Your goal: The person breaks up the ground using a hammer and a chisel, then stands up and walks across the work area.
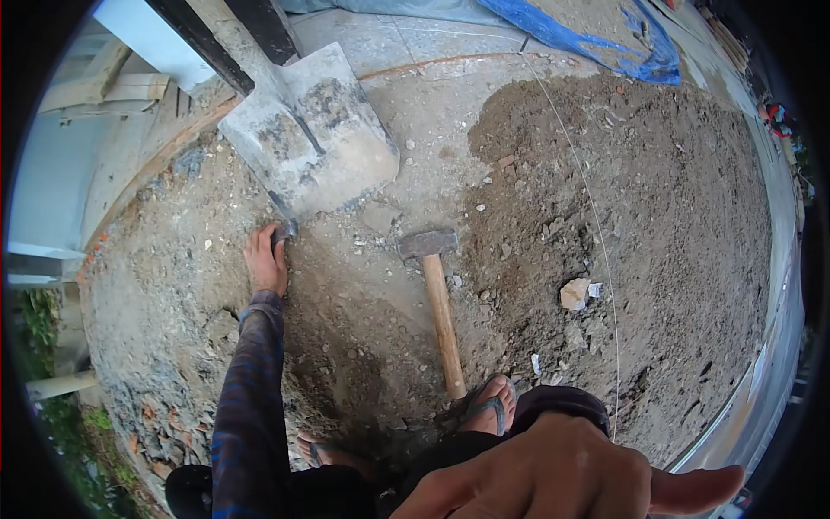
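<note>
My left hand (264, 262) is at the ground with its fingers closed around a short dark metal piece (284, 230), whose kind I cannot make out. Just above that hand lies a shovel (316, 134), its blade smeared with grey and tan dirt. A sledgehammer (441, 316) with a wooden handle rests on the soil between my hands, its head pointing away from me. Very near the camera, my right hand (553, 471) is raised, one digit stretched out to the right. Its other fingers run out of the frame at the bottom, and nothing shows in it.
A thin string (588, 182) runs across the dug soil (674, 225) on the right. A pale stone chunk (574, 294) lies beside it. My sandalled feet (490, 406) stand near the hammer handle. Blue tarp (640, 56) and concrete slabs (432, 36) are at the back.
</note>
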Demonstrator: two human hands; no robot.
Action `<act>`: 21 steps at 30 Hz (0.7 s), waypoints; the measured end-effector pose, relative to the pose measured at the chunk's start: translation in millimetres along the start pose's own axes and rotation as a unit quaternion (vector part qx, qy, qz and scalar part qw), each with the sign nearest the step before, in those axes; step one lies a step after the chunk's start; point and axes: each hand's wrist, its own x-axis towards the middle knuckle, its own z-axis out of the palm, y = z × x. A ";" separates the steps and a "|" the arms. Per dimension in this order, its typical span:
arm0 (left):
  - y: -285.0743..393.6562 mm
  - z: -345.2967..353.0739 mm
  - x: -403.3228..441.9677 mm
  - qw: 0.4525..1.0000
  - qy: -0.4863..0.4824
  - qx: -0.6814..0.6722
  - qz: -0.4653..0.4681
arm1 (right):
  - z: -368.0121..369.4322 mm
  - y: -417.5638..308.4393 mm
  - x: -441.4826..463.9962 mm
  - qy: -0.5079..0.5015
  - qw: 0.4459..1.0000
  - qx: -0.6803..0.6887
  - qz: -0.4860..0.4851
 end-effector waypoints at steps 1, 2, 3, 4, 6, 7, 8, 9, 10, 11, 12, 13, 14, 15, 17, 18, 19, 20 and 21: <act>-0.2 1.7 0.4 1.000 0.013 0.011 0.009 | -8.8 -3.3 7.6 -0.042 0.999 -0.016 0.001; 1.5 0.6 0.3 1.000 0.009 0.007 -0.002 | -17.5 -5.4 13.0 -0.069 0.997 -0.023 -0.018; 0.9 0.7 -0.3 1.000 0.004 0.012 -0.008 | -24.9 -8.2 17.4 -0.092 0.994 -0.033 -0.039; 0.7 1.0 0.1 1.000 0.004 0.008 -0.008 | -29.9 -10.4 20.4 -0.112 0.991 -0.041 -0.063; 2.0 0.8 -0.2 1.000 -0.002 0.009 -0.017 | -39.7 -15.3 26.1 -0.144 0.982 -0.056 -0.112; 3.7 0.5 0.2 1.000 -0.002 0.012 -0.018 | -42.0 -17.4 27.7 -0.160 0.976 -0.061 -0.132; 4.4 0.1 0.3 1.000 0.000 0.011 -0.016 | -44.7 -20.2 29.3 -0.171 0.972 -0.064 -0.150; 4.7 -0.8 0.1 1.000 0.002 0.012 -0.015 | -46.5 -22.1 31.3 -0.181 0.967 -0.069 -0.165; 4.7 -1.6 -0.1 0.999 -0.016 0.008 -0.031 | -48.5 -25.2 31.5 -0.190 0.963 -0.072 -0.179; 4.4 -2.0 -0.5 0.999 -0.015 0.015 -0.037 | -50.0 -26.9 33.0 -0.198 0.959 -0.071 -0.190; 3.6 -2.7 -0.6 0.999 -0.019 0.014 -0.033 | -52.0 -29.1 34.3 -0.205 0.955 -0.076 -0.199; 3.9 -2.5 0.2 0.999 -0.022 0.011 -0.029 | -52.0 -31.6 35.1 -0.212 0.952 -0.078 -0.206; 3.5 -2.5 0.1 0.999 -0.028 0.013 -0.034 | -54.2 -31.7 37.0 -0.217 0.949 -0.080 -0.212; 4.0 -2.5 -0.1 0.999 -0.025 0.018 -0.038 | -54.7 -32.8 38.1 -0.221 0.948 -0.082 -0.214; 4.0 -2.8 -0.1 0.999 -0.029 0.010 -0.036 | -53.5 -38.3 38.3 -0.227 0.946 -0.081 -0.218; 3.6 -2.5 -0.2 0.999 -0.026 0.016 -0.030 | -54.2 -40.6 38.0 -0.229 0.945 -0.082 -0.219; 3.3 -2.1 -0.4 0.999 -0.024 0.019 -0.033 | -54.8 -43.2 37.1 -0.230 0.944 -0.083 -0.221; 3.0 -1.9 0.1 0.999 -0.022 0.015 -0.030 | -54.9 -45.9 36.5 -0.232 0.944 -0.087 -0.218; 2.9 -1.8 -0.4 0.999 -0.020 0.011 -0.028 | -55.1 -49.6 36.8 -0.235 0.944 -0.087 -0.216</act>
